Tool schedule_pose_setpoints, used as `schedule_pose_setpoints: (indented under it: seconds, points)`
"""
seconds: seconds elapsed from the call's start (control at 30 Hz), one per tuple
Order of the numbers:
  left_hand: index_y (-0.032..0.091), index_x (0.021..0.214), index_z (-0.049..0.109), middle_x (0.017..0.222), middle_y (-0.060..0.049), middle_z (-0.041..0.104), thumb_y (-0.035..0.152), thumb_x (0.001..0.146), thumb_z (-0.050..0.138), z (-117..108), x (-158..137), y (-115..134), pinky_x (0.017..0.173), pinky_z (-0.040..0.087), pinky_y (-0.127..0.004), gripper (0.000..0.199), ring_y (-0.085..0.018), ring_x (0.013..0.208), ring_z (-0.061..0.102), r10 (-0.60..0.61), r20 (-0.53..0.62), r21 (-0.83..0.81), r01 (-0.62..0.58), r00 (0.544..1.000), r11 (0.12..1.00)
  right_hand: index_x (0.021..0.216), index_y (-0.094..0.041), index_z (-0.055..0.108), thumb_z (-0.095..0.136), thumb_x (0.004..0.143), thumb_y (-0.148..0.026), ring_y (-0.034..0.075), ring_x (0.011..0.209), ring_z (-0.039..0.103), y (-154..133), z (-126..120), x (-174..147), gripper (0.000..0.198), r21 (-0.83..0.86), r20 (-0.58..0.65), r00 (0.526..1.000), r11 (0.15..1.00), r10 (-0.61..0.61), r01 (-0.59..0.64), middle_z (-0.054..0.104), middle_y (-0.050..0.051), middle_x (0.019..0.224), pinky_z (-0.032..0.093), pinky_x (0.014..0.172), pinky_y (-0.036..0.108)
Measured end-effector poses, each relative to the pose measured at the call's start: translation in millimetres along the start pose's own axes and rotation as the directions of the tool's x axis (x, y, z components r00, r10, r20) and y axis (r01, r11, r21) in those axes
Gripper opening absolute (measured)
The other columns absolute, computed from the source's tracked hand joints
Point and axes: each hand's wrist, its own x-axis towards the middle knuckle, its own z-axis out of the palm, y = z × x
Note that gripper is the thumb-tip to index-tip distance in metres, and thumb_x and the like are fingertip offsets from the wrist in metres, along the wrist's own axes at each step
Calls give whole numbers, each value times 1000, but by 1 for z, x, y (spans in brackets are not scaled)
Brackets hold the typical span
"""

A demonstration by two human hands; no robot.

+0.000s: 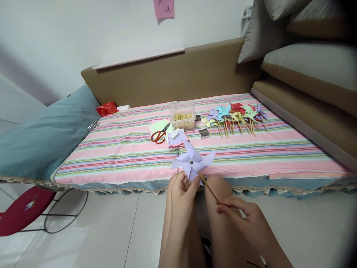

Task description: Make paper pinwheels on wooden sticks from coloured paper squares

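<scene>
A pale purple paper pinwheel [196,163] with a silver pin at its centre is held above my lap, its blades spread. Its wooden stick [208,188] slants down to the right. My left hand [182,188] is closed at the lower blade, thumb in front and fingers curled. Between thumb and fingers, my right hand [240,212] pinches the lower end of the stick. Just beyond the pinwheel lies a stack of coloured paper squares [180,137], a small white eraser-like block [174,134] on top.
Red-handled scissors [159,136] rest on green paper [157,126]. Behind stands a clear box [182,116] of wooden sticks, beside a small open box of pins [204,133]. Several finished pinwheels [237,113] lie at right on the striped cloth [119,149]. A red stool [26,208] stands lower left.
</scene>
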Motion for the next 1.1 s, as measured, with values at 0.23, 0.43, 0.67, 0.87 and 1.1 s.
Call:
schedule_pose_setpoints:
  seconds: [0.23,0.43,0.67,0.87,1.1]
  points:
    - [16,80,70,80,-4,66,38,73,76,7,4,-7,70,50,-25,24,-15,77,60,-72,112,-63,79,991,995,83,-26,76,61,88,-44,20,82,71,6,0,7,25,45,28,999,998,40,-41,76,2,84,54,74,27]
    - [16,66,65,67,0,53,40,72,77,9,14,-15,70,50,-27,27,-13,68,53,-108,131,-100,121,986,988,80,-25,76,61,86,-45,20,78,71,13,4,16,26,67,25,997,995,79,-80,75,2,79,54,72,26]
    - [16,63,58,60,0,54,46,71,76,16,37,-37,57,42,-23,35,-12,59,50,-90,64,109,83,994,991,74,-23,74,60,85,-46,20,75,70,20,7,36,29,112,86,988,984,128,-137,73,3,74,54,66,23]
    - [21,81,57,83,-4,67,46,88,53,29,58,-47,80,49,-27,26,-17,83,65,-74,177,265,24,981,964,76,-23,76,66,78,-50,24,81,73,38,6,61,29,179,-25,979,964,202,-195,76,6,77,58,71,24]
    - [23,89,62,92,-5,70,44,86,52,23,110,-66,82,50,-28,24,-20,89,66,-87,291,530,-84,953,844,80,-18,78,67,72,-56,20,60,66,83,-55,126,40,187,-455,865,972,213,-141,73,7,68,55,57,25]
